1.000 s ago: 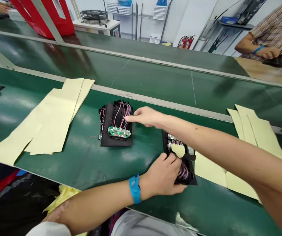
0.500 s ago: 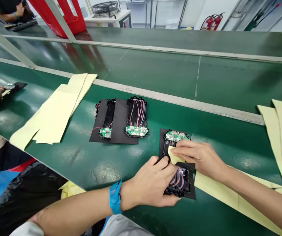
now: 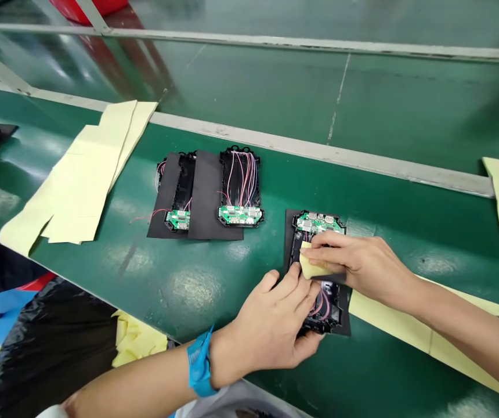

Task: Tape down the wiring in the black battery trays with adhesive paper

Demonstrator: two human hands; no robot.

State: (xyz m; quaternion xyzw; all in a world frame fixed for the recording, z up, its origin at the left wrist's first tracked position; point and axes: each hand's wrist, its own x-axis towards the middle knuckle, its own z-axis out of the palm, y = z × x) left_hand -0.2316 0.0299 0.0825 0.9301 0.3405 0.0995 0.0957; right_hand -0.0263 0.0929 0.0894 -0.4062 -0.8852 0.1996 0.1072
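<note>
A black plastic casing point(image 3: 333, 324) lies on a black sheet, with a green circuit board point(image 3: 319, 222) at its far end and pink wires near its close end. My left hand point(image 3: 267, 325) grips the casing's left side, thumb at the near edge and fingertips over the middle. Between the thumb and fingers of my right hand point(image 3: 371, 270) is a small piece of yellow paper point(image 3: 313, 266), held over the casing's middle. A dark strip shows beneath that paper, partly covered by my fingers; whether it is attached cannot be made out.
Left of my hands lie another wired casing point(image 3: 241, 174) and a partly covered casing point(image 3: 184, 186), with black sheets point(image 3: 208, 197). Yellow paper strips point(image 3: 84, 174) lie farther left, others point(image 3: 441, 331) under my right forearm. A black bag point(image 3: 49, 348) with crumpled yellow paper point(image 3: 136, 339) is below the table edge.
The view has tilted down. My right hand still pinches the yellow paper over the casing, its position there nearly the same. A co-worker's hand at far left has gone out of view.
</note>
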